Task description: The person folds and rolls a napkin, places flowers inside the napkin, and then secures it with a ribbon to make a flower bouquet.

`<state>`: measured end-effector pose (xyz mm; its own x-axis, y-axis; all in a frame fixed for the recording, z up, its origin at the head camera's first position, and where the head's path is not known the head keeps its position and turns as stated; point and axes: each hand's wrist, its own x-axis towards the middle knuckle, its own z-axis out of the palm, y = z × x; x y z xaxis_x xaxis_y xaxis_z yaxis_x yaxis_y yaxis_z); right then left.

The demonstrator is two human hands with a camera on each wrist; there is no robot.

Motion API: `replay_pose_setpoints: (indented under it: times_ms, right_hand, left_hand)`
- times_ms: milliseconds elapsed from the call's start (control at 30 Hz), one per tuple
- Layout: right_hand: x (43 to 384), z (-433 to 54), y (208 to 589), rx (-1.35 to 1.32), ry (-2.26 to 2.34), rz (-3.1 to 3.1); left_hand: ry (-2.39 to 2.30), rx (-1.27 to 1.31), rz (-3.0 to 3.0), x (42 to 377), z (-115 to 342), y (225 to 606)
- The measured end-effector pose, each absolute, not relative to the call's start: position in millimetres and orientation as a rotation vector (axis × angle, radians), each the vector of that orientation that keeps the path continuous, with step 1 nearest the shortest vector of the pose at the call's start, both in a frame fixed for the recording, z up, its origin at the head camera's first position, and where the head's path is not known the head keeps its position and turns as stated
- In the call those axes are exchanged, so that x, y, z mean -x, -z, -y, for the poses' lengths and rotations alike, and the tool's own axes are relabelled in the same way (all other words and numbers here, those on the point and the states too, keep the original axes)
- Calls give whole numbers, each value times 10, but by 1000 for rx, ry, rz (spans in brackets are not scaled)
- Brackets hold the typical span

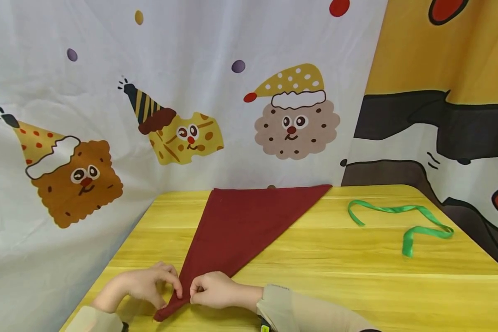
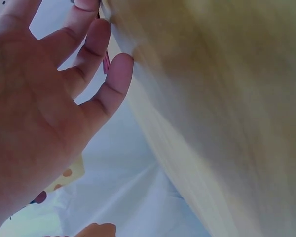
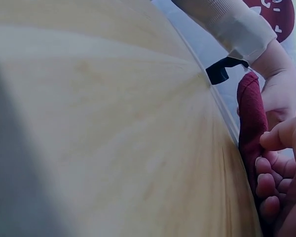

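Observation:
A dark red cloth point(image 1: 245, 226) lies as a long triangle on the wooden table, its narrow end towards me. That end is folded into a thick strip. My left hand point(image 1: 151, 283) arches over the strip at its tip, with thumb and index fingertips apart and touching the cloth. In the left wrist view the other fingers of the left hand point(image 2: 44, 94) are loosely bent. Just to the right, my right hand point(image 1: 213, 289) pinches the cloth's edge with curled fingers. The right wrist view shows thumb and fingertips against the folded cloth point(image 3: 251, 108).
A green ribbon point(image 1: 423, 230) lies loosely bent on the right of the table point(image 1: 336, 258). Behind the table hangs a white curtain point(image 1: 191, 41) printed with cartoon biscuits and cheese in hats. The cloth's far edge reaches the table's back edge.

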<state>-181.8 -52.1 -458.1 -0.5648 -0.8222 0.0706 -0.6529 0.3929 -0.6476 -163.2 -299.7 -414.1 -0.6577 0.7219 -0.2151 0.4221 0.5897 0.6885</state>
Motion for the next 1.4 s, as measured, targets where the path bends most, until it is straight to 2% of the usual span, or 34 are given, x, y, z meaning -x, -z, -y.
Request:
replay_pose_setpoints:
  times_ms: [900,1100,1400]
  right_hand:
    - [1885,498,4570,1306,1014,-2302]
    - [1933,494,4571,1304,1038,-2257]
    - [1914,518,4600,1141,1203,-2269]
  left_hand:
    - [-1122,-984,-2105,1979,2960,4161]
    - [-1138,-869,-2054,2073,2871,4156]
    - [-1133,-902,-2032,2113,2819,4169]
